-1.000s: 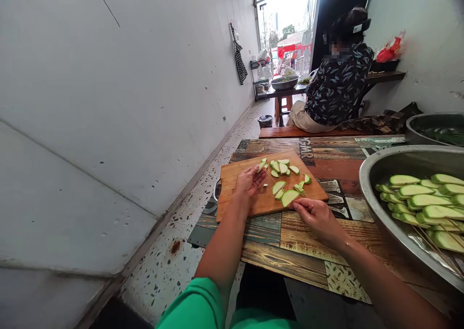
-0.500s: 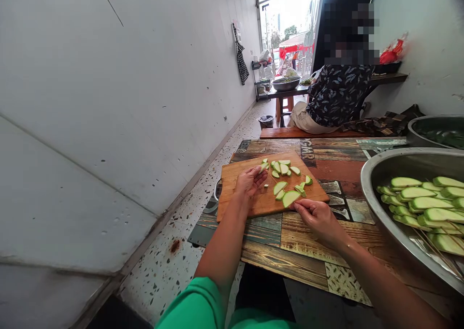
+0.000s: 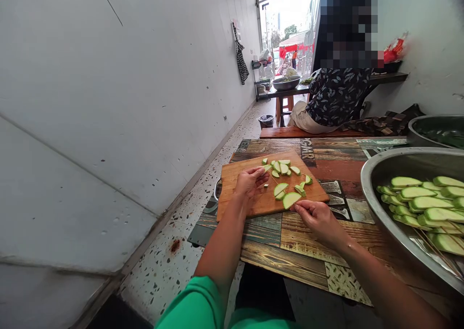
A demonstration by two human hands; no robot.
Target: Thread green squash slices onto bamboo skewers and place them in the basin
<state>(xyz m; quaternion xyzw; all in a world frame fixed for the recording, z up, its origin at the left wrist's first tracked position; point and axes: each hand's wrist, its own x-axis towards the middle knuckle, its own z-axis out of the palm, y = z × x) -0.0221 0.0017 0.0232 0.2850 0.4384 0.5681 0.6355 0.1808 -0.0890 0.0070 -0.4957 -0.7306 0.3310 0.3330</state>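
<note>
On a wooden cutting board lie several pale, green-edged zucchini slices. My left hand is over the board's left part, its thumb and fingertips closed on a small zucchini slice. A thin skewer slants from near those fingertips down toward my right hand. That hand pinches at the board's near edge, beside a half-round zucchini slice that seems to be on the skewer. The skewer's lower end is hidden by the slices and fingers.
A large metal basin at right holds skewered zucchini slices; a second basin stands behind it. Under the board is a patterned wooden table. A person in a dark patterned shirt sits beyond, and a white wall runs along the left.
Both hands have shifted only slightly to the right. The half-round slice by my right hand has moved a little with it, and more of the slice in my left fingertips shows.
</note>
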